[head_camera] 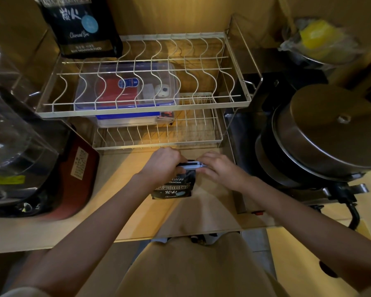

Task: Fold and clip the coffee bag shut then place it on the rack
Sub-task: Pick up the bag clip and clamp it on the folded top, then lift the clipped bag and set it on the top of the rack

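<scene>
Black coffee bag (pixel 173 185) between both hands' grip, clip (pixel 192 165) atop.

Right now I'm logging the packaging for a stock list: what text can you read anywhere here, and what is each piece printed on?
"Charcoal fire" and "BLUE MOUNTAIN FOOD": large black bag on the rack's top shelf; its big white characters are unclear.
"MOUNTAIN": small coffee bag held by both hands, left hand and right hand. The script above is partly hidden; the characters below are too blurred.
White label on the red appliance: too small.
Blue label in the plastic box: unreadable.

Glossy black coffee bag (pixel 173 186), white-coated wire rack (pixel 141 108), matt wooden counter (pixel 124 168).
</scene>
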`<act>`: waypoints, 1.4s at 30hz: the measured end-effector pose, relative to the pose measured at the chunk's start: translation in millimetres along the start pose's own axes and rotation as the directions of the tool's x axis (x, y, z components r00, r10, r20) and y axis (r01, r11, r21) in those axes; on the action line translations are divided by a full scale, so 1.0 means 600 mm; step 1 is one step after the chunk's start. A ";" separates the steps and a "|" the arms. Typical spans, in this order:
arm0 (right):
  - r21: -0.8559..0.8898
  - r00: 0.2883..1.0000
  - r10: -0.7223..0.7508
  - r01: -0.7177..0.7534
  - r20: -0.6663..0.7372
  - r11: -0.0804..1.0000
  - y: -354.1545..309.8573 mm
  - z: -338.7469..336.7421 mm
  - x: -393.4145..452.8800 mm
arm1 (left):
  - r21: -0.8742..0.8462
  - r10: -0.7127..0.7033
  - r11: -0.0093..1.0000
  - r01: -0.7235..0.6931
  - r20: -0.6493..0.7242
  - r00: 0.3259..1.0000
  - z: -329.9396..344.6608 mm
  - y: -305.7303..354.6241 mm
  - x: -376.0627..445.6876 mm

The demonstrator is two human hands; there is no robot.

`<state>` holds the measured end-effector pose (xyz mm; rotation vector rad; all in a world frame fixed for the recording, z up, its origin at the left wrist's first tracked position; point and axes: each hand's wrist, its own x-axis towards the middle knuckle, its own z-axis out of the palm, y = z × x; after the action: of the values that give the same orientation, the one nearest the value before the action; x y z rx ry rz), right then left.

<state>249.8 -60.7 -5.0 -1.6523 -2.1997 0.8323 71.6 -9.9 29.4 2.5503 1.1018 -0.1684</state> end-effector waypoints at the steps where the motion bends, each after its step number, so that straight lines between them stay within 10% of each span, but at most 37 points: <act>1: -0.024 1.000 -0.001 0.000 -0.018 1.000 0.002 0.002 -0.001 | 0.000 -0.002 1.000 0.002 -0.004 1.000 0.001 -0.001 0.001; 13: -0.071 0.923 -0.027 0.000 -0.384 0.998 -0.001 0.052 -0.013 | 0.027 -0.004 1.000 0.004 -0.031 1.000 0.006 -0.008 0.006; 19: 0.663 0.917 0.382 -0.358 0.116 0.657 0.006 0.085 -0.020 | -0.069 0.030 0.997 -0.036 -0.084 0.996 0.015 -0.014 -0.004; 25: 0.574 0.900 0.390 -0.426 0.193 0.700 0.012 0.136 0.005 | -0.071 -0.139 0.989 0.133 -0.089 0.986 0.029 -0.051 -0.033; 30: 0.520 0.899 0.417 -0.424 0.138 0.742 0.011 0.142 0.009 | -0.583 -0.355 0.709 0.396 0.190 0.915 0.079 -0.132 -0.081; 42: 0.461 0.926 0.369 -0.364 0.083 0.810 -0.014 0.093 0.008 | -0.670 -0.386 0.678 0.301 0.024 0.922 0.107 -0.114 -0.080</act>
<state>212.1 -73.6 -45.4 -1.8249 -1.5041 1.3284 -8.9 -22.8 -37.1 1.7115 1.3791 0.2577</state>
